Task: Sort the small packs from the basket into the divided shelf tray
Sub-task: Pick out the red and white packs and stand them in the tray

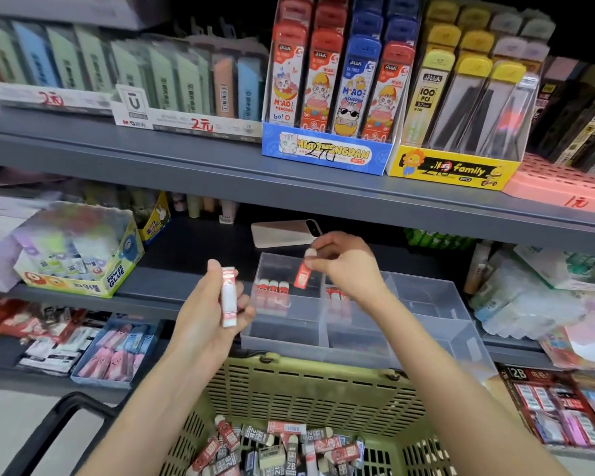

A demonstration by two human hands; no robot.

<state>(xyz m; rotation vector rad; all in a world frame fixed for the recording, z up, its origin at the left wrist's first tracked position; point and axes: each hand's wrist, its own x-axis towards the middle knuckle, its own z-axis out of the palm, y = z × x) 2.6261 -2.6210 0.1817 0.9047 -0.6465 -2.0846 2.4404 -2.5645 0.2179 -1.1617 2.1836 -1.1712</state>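
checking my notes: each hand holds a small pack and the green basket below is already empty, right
Not empty: the head view shows the green basket holding many packs. The left hand and the right hand each hold a small pack.

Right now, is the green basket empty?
No, many small packs lie piled inside the basket.

Tray (433,297) compartments open from above; upper shelf (186,173) overhangs tray rear.

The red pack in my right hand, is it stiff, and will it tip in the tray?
Probably stiff and light: pinched by the right hand, the red pack hangs unbent. Narrow, so probably tippy unless beside the standing packs.
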